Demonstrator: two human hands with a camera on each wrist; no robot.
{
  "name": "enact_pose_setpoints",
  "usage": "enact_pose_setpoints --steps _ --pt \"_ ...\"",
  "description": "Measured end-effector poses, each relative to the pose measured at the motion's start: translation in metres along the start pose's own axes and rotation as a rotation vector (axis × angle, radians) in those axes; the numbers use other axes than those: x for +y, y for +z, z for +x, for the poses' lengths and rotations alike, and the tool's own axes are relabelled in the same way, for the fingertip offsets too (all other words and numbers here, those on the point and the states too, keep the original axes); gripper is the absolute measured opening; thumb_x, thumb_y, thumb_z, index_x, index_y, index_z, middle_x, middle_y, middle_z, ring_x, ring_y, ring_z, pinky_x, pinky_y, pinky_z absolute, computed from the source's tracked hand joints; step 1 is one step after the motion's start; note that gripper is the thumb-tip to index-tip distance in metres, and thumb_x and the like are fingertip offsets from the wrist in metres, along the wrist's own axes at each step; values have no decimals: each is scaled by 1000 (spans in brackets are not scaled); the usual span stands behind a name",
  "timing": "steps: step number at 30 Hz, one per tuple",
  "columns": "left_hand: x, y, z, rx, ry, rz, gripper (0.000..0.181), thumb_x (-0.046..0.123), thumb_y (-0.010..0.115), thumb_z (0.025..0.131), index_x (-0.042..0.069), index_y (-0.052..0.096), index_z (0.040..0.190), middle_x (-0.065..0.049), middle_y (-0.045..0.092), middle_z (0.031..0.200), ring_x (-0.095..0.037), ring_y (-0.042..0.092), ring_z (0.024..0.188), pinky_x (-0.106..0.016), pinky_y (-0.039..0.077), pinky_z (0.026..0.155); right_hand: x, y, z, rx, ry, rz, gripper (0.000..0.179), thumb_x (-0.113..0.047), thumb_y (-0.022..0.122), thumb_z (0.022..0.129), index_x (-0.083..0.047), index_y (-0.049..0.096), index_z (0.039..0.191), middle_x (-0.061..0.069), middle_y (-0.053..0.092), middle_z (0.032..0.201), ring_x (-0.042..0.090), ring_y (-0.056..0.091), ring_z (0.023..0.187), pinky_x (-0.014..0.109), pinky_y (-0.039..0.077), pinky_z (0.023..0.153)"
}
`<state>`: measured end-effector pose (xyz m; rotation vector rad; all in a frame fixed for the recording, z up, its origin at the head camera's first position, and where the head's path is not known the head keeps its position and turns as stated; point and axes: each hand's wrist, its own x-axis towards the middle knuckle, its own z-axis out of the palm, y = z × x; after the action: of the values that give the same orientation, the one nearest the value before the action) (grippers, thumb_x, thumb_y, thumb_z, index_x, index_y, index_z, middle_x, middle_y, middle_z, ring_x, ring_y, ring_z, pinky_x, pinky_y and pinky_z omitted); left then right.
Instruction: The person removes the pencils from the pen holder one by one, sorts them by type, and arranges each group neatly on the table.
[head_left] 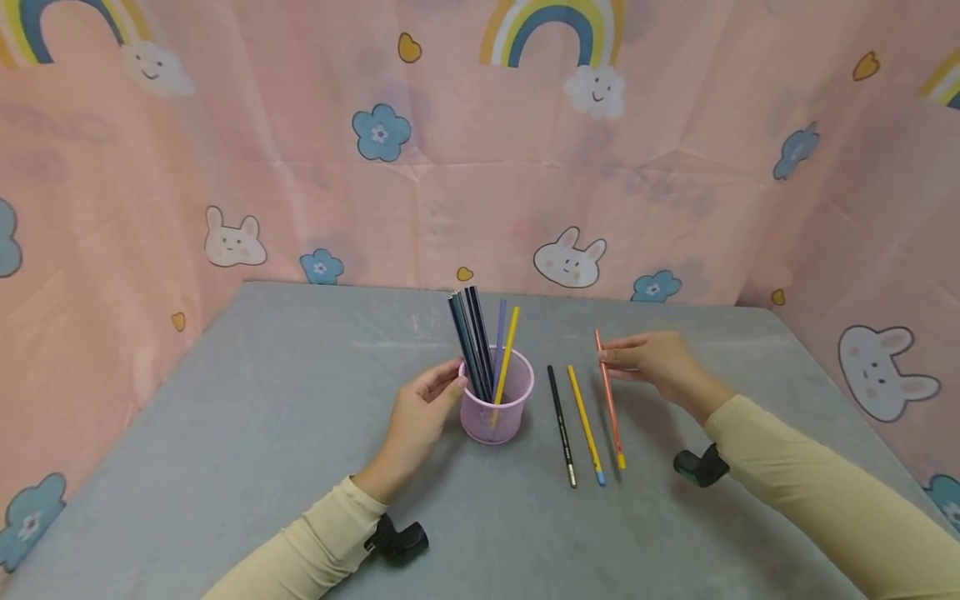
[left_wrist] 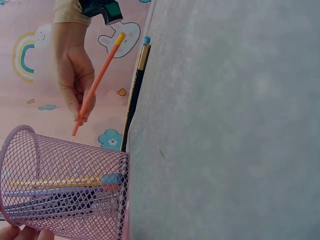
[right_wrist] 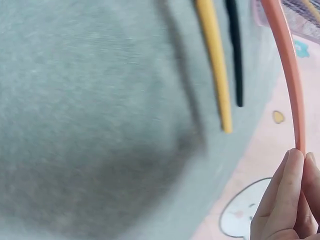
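Observation:
A pink mesh cup stands mid-table with several pencils upright in it, dark ones, a purple one and a yellow one. My left hand holds the cup's left side; its fingertips show at the cup in the left wrist view. To the right, my right hand pinches an orange pencil near its far end, holding it tilted just above the table. The right wrist view shows the fingers closed on that orange pencil. A black pencil and a yellow pencil lie flat between cup and orange pencil.
The grey table is walled on three sides by a pink cartoon-print cloth. Black wrist-camera mounts sit under both cream sleeves. Bare table surface lies left of the cup and along the front edge.

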<state>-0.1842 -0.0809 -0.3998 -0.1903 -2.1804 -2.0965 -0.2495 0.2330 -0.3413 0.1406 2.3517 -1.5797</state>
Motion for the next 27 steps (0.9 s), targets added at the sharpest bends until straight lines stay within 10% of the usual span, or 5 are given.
enact_pose_setpoints --steps 27 --pt "0 -1 0 -1 6 -8 40 10 64 97 -7 57 133 -24 62 134 -34 60 125 -29 53 104 36 11 25 59 133 -168 38 -14 74 90 9 67 119 -3 74 81 4 68 67 21 61 64"
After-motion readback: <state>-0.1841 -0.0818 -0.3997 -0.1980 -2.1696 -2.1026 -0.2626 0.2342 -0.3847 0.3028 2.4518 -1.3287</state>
